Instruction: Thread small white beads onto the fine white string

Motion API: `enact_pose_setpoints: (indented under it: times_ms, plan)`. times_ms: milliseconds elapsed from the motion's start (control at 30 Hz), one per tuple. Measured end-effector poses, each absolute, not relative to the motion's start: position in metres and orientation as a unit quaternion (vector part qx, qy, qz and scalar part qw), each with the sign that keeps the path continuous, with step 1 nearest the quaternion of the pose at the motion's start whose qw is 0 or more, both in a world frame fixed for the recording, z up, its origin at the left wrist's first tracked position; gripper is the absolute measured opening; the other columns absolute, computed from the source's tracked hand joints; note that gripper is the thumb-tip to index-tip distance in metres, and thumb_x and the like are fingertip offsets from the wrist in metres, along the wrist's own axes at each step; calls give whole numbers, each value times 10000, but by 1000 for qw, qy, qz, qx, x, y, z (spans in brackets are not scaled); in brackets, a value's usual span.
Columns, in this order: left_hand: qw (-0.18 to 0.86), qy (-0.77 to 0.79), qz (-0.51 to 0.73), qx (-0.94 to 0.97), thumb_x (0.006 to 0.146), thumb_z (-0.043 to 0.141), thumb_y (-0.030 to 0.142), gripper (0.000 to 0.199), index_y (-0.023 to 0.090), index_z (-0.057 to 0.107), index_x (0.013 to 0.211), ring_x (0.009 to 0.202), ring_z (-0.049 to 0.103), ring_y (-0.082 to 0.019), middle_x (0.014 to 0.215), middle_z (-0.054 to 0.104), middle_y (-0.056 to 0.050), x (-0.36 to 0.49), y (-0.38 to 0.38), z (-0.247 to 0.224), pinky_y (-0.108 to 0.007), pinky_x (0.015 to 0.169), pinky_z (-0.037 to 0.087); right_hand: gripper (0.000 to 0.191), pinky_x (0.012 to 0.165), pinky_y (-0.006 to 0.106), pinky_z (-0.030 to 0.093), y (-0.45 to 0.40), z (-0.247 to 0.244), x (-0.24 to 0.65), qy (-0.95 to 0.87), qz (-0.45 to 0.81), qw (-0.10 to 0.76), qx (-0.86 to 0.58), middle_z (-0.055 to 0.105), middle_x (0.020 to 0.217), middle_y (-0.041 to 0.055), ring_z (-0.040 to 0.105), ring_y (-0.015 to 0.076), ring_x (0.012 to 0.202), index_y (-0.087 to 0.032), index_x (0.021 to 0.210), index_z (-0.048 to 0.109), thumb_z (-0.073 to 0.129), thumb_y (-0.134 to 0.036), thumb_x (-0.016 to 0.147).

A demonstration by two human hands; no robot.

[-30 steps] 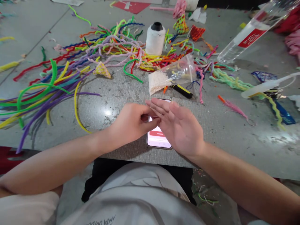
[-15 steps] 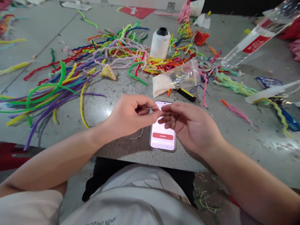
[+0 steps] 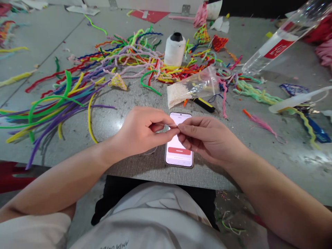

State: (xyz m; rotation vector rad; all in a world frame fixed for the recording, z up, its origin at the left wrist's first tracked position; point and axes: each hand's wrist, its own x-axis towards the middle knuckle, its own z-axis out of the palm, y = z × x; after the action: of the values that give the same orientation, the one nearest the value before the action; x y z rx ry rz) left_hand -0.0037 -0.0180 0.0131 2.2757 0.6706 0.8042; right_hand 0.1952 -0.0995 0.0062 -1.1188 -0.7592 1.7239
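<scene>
My left hand (image 3: 144, 129) pinches a thin white thread (image 3: 163, 125) between thumb and forefinger. Its loose end (image 3: 151, 151) curls down onto the table below that hand. My right hand (image 3: 207, 138) is closed too, its thumb and forefinger pinching at the same spot, fingertips touching the left ones. Whatever lies right between the fingertips is too small to make out. Under both hands a phone (image 3: 179, 159) lies face up with its screen lit. Just beyond it rest a zip bag of small white beads (image 3: 178, 93) and a black-and-yellow cutter (image 3: 204, 104).
Coloured fuzzy stems (image 3: 59, 100) spread over the left and back of the table (image 3: 145, 173). A white thread cone (image 3: 174, 50) stands behind the bag. A clear plastic bottle (image 3: 261, 58) is at the right, near a white glue bottle (image 3: 290, 103) and a pink tassel (image 3: 263, 125).
My right thumb and fingers have closed into a pinch against the left fingertips. The right hand has turned so that its back shows more. My left hand keeps its hold on the thread.
</scene>
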Motion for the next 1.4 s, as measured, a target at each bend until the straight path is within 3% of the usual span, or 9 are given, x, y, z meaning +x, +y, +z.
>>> enact_pose_setpoints:
  times_ms: [267,533,700,900,1233,1400]
  plan:
    - [314,243,346,850,886,861,285,104,196,811,866,508,310,-72,529,363,102,-7,-14,6,-239,512,301,271,529,254,520,-97,10,199,-346,678,449,-469,751,695,37,643,128,575,-204,713,803,979,-407,748]
    - [391,251,312,829,888,868,269,95,179,844,871,483,300,-56,529,452,80,-8,-13,11,-234,457,210,185,481,242,470,-98,12,199,-342,686,454,-454,764,703,40,636,119,549,-205,733,829,969,-326,741]
    - [367,236,327,838,901,873,284,109,184,838,875,486,314,-57,529,436,86,-8,-13,9,-232,461,220,258,424,214,366,-99,12,199,-356,664,466,-464,738,669,16,592,92,505,-199,737,822,1015,-364,690]
    - [329,205,339,857,914,870,311,132,197,815,877,493,326,-65,534,431,93,-9,-16,12,-245,483,265,234,453,205,404,-101,13,199,-376,650,473,-461,695,631,-4,581,84,495,-196,745,806,1006,-311,706]
    - [343,131,351,862,924,848,191,57,193,802,890,489,340,-65,549,451,96,-10,-18,18,-251,501,320,184,431,216,381,-104,12,201,-385,672,460,-434,708,653,0,535,81,470,-206,777,800,938,-328,781]
    - [350,132,348,860,936,845,216,42,202,810,917,499,396,-72,586,562,68,-9,-17,15,-258,504,335,211,427,227,349,-104,11,201,-391,678,452,-429,695,649,-6,504,79,466,-207,772,783,942,-346,773]
